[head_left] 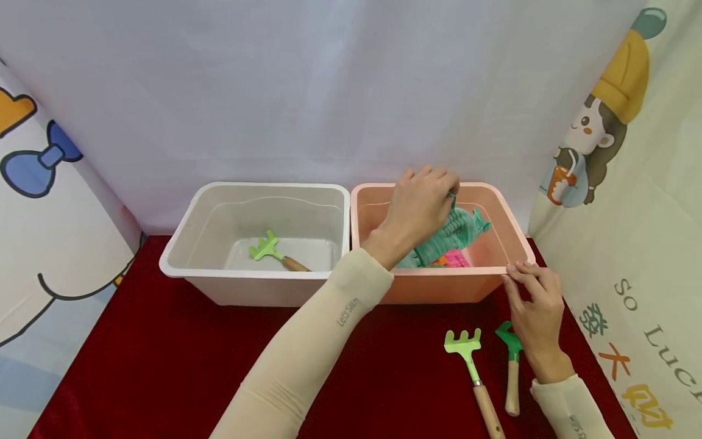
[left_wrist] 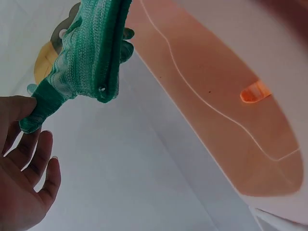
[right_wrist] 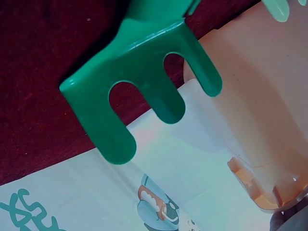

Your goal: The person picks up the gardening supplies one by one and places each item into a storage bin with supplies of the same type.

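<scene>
My left hand (head_left: 419, 204) is over the peach-orange bin (head_left: 439, 286) and pinches a green knit glove (head_left: 457, 231) by one end. In the left wrist view that glove (left_wrist: 91, 57) hangs from between thumb and fingers, its cuff edge turned towards the camera. Below it in the bin lie pink and orange pieces (head_left: 455, 258), mostly hidden. At the bin's front right corner my right hand (head_left: 537, 305) grips the rim, fingers on top and thumb against the front wall. Just left of this hand a dark green hand rake (head_left: 512, 353) lies on the red cloth.
A light green hand rake (head_left: 473, 360) with a wooden handle lies left of the dark green one. The white bin (head_left: 247, 286) stands against the orange bin's left side, holding another light green rake (head_left: 269, 247). Fabric curtains (head_left: 274, 91) enclose the red-covered table (head_left: 164, 366).
</scene>
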`<state>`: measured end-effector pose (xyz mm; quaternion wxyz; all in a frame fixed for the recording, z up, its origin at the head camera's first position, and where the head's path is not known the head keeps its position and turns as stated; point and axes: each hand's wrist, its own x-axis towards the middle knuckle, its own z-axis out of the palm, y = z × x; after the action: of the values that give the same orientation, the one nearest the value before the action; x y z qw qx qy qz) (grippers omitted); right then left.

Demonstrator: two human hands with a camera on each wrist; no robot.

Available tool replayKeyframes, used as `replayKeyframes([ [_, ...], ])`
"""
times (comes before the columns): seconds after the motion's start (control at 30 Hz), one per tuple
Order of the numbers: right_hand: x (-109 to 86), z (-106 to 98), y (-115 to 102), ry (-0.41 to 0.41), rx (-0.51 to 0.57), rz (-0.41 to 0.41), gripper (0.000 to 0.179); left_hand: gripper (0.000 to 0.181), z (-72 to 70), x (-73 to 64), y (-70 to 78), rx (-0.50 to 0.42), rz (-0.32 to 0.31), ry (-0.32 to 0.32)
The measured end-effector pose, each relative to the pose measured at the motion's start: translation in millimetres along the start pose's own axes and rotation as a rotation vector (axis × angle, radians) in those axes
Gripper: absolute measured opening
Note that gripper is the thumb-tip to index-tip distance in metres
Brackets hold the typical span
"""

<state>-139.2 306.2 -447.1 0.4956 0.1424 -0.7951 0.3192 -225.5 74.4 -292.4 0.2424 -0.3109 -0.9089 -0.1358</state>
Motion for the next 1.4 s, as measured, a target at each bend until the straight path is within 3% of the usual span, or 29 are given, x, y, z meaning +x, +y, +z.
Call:
replayKeyframes([
  [0.33, -0.4, 1.3, -0.7, 0.008, -0.009, 0.003, 0.026, 0.013, 15.2, -1.3, 4.0, -0.007, -0.021, -0.056],
  [0.63, 3.0, 3.1, -7.8, 0.025, -0.012, 0.008, 0.030, 0.011, 27.3, 0.9, 9.7, -0.012, -0.051, 0.006],
  [0.83, 2.6, 3.7, -8.7, 0.031, -0.007, 0.002, 0.031, 0.015, 37.8, -1.6, 8.4, -0.015, -0.077, -0.103],
  [1.07, 0.5, 3.3, -5.8, 0.023, -0.009, 0.010, 0.029, 0.015, 42.3, -15.9, -0.9, -0.063, -0.089, -0.119],
  [1.4, -0.6, 2.7, -5.3, 0.027, 0.000, 0.017, 0.025, 0.012, 27.5, -43.7, -22.9, -0.067, -0.110, -0.057],
])
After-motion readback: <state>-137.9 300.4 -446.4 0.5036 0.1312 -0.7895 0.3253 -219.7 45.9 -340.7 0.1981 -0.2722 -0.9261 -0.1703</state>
